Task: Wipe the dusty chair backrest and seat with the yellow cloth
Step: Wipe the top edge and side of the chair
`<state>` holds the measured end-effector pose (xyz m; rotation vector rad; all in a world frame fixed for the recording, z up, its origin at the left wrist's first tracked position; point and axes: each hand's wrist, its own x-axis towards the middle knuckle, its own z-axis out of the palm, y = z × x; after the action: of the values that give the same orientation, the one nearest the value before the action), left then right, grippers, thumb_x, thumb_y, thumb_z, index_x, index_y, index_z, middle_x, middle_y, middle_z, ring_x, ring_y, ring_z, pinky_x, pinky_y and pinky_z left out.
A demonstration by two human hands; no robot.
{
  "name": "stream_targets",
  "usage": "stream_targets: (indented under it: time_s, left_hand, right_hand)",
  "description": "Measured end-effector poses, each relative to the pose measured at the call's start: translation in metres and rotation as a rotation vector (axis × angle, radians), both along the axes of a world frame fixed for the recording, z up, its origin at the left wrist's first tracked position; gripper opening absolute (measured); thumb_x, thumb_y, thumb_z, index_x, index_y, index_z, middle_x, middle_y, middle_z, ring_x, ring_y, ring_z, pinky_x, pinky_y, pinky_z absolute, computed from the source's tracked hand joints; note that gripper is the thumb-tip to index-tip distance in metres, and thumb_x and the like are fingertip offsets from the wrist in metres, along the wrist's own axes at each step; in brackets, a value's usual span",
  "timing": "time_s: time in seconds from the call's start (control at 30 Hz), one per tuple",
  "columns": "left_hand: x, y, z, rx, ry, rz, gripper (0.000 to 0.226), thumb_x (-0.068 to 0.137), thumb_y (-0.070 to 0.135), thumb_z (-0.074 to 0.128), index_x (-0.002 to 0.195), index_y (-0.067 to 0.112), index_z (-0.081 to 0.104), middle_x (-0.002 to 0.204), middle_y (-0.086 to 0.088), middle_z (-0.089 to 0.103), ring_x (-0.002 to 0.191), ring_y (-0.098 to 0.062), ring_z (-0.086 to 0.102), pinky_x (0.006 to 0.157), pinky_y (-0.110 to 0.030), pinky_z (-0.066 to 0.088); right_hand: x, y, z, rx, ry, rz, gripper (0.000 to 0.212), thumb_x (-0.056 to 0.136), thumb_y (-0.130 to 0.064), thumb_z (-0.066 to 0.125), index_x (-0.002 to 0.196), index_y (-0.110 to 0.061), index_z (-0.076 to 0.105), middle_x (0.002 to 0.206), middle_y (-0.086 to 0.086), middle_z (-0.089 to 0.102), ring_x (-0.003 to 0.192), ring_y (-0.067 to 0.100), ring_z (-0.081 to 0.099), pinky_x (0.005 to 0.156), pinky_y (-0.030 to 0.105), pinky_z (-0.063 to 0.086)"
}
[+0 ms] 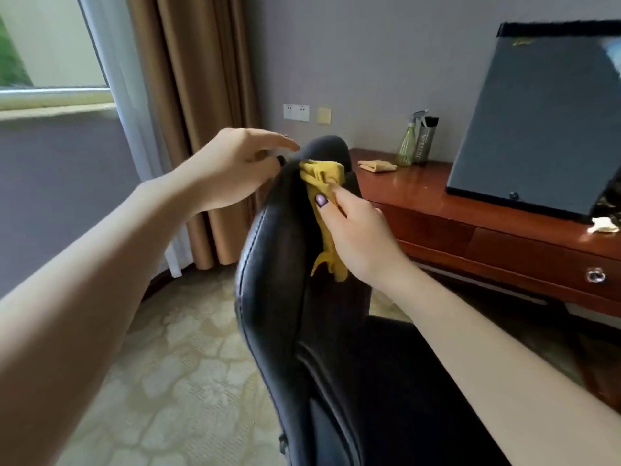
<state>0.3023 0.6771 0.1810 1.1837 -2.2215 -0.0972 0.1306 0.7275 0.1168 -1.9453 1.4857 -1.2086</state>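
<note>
A black leather chair backrest (pixel 279 257) rises through the middle of the view, its top near the far wall. My right hand (pixel 356 237) grips a bunched yellow cloth (pixel 322 183) against the upper front of the backrest, thumb on the fabric, with a tail of cloth hanging below the palm. My left hand (pixel 235 166) reaches to the backrest's top left edge, fingers extended over it; its fingertips are partly hidden behind the chair. The seat (pixel 403 381) shows dark at the lower right, under my right forearm.
A red-brown wooden desk (pixel 470 223) with drawers stands to the right, carrying a leaning dark board (pixel 537 129), a green spray bottle (pixel 408 142), a dark can (pixel 425 139) and a folded beige cloth (pixel 376 165). Brown curtains (pixel 195 95) and a window are at the left; patterned carpet lies below.
</note>
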Motion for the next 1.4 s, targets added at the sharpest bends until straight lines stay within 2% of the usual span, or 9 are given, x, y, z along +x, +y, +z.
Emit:
stream_targets:
  time_s: [0.13, 0.23, 0.6, 0.87, 1.03, 1.17, 1.27, 1.33, 1.4]
  left_hand:
    - [0.001, -0.058, 0.021, 0.143, -0.103, -0.007, 0.05, 0.09, 0.005, 0.05, 0.134, 0.028, 0.051, 0.14, 0.003, 0.049, 0.116, -0.015, 0.053, 0.093, -0.021, 0.039]
    - [0.004, -0.093, 0.038, 0.217, -0.172, -0.065, 0.053, 0.09, 0.005, 0.049, 0.137, 0.028, 0.047, 0.143, 0.005, 0.045, 0.121, -0.017, 0.051, 0.1, -0.022, 0.035]
    - [-0.003, -0.179, 0.059, 0.366, -0.321, -0.279, 0.063, 0.088, 0.005, 0.047, 0.146, 0.028, 0.033, 0.149, 0.003, 0.038, 0.137, -0.017, 0.034, 0.112, -0.034, 0.03]
    - [-0.016, -0.182, 0.027, 0.335, -0.364, -0.302, 0.084, 0.084, -0.014, 0.047, 0.149, 0.033, 0.021, 0.158, 0.003, 0.014, 0.143, -0.023, 0.02, 0.105, -0.04, 0.04]
    - [-0.013, -0.15, 0.03, 0.19, -0.674, -0.344, 0.063, 0.088, 0.021, 0.06, 0.144, 0.033, 0.034, 0.157, 0.009, 0.017, 0.146, -0.016, 0.007, 0.114, -0.045, 0.018]
    - [0.006, -0.105, 0.023, 0.197, -0.56, -0.374, 0.056, 0.082, 0.03, 0.069, 0.134, 0.026, 0.05, 0.141, 0.006, 0.047, 0.134, -0.013, 0.037, 0.106, -0.041, 0.023]
    - [0.02, -0.067, 0.026, 0.027, -0.546, -0.443, 0.053, 0.068, 0.036, 0.081, 0.116, 0.021, 0.065, 0.112, 0.002, 0.066, 0.103, -0.022, 0.059, 0.089, -0.035, 0.037]
    - [0.021, -0.042, 0.033, -0.05, -0.556, -0.5, 0.046, 0.06, 0.04, 0.085, 0.099, 0.019, 0.071, 0.091, 0.003, 0.069, 0.08, -0.022, 0.061, 0.078, -0.03, 0.041]
    - [0.011, -0.016, 0.047, 0.007, -0.653, -0.518, 0.042, 0.064, 0.049, 0.079, 0.097, 0.024, 0.07, 0.089, 0.007, 0.068, 0.082, -0.018, 0.059, 0.073, -0.028, 0.046]
  right_hand:
    - [0.004, -0.077, 0.04, 0.117, 0.126, -0.033, 0.045, 0.104, -0.036, 0.031, 0.148, -0.03, 0.031, 0.146, -0.003, 0.043, 0.132, 0.018, 0.04, 0.102, 0.022, 0.032]
    - [0.003, -0.12, 0.059, 0.227, 0.231, -0.102, 0.045, 0.103, -0.031, 0.033, 0.148, -0.03, 0.03, 0.149, 0.004, 0.04, 0.138, 0.027, 0.034, 0.11, 0.033, 0.028]
    - [0.029, -0.169, 0.088, 0.405, 0.547, -0.398, 0.037, 0.095, -0.032, 0.047, 0.131, -0.025, 0.052, 0.127, 0.011, 0.055, 0.118, 0.035, 0.05, 0.091, 0.034, 0.042]
    - [0.047, -0.113, 0.082, 0.33, 0.697, -0.227, 0.026, 0.085, -0.03, 0.055, 0.111, -0.026, 0.058, 0.117, 0.01, 0.052, 0.097, 0.035, 0.057, 0.07, 0.032, 0.038]
    - [0.043, -0.059, 0.092, 0.289, 0.681, -0.06, 0.027, 0.085, -0.032, 0.055, 0.111, -0.028, 0.058, 0.112, 0.006, 0.051, 0.093, 0.032, 0.055, 0.069, 0.031, 0.032]
    - [0.035, -0.016, 0.098, 0.23, 0.712, 0.092, 0.026, 0.084, -0.035, 0.056, 0.109, -0.033, 0.062, 0.105, -0.001, 0.059, 0.088, 0.023, 0.057, 0.068, 0.029, 0.035]
    - [0.025, 0.017, 0.106, 0.268, 0.628, 0.183, 0.023, 0.084, -0.039, 0.061, 0.107, -0.039, 0.063, 0.094, -0.009, 0.065, 0.081, 0.015, 0.059, 0.072, 0.029, 0.045]
    - [0.017, 0.033, 0.113, 0.343, 0.52, 0.214, 0.02, 0.084, -0.039, 0.063, 0.104, -0.038, 0.061, 0.08, -0.01, 0.064, 0.072, 0.009, 0.056, 0.067, 0.027, 0.043]
    - [0.006, 0.045, 0.12, 0.395, 0.451, 0.251, 0.012, 0.085, -0.037, 0.063, 0.096, -0.033, 0.062, 0.071, -0.01, 0.06, 0.066, 0.005, 0.052, 0.063, 0.023, 0.039]
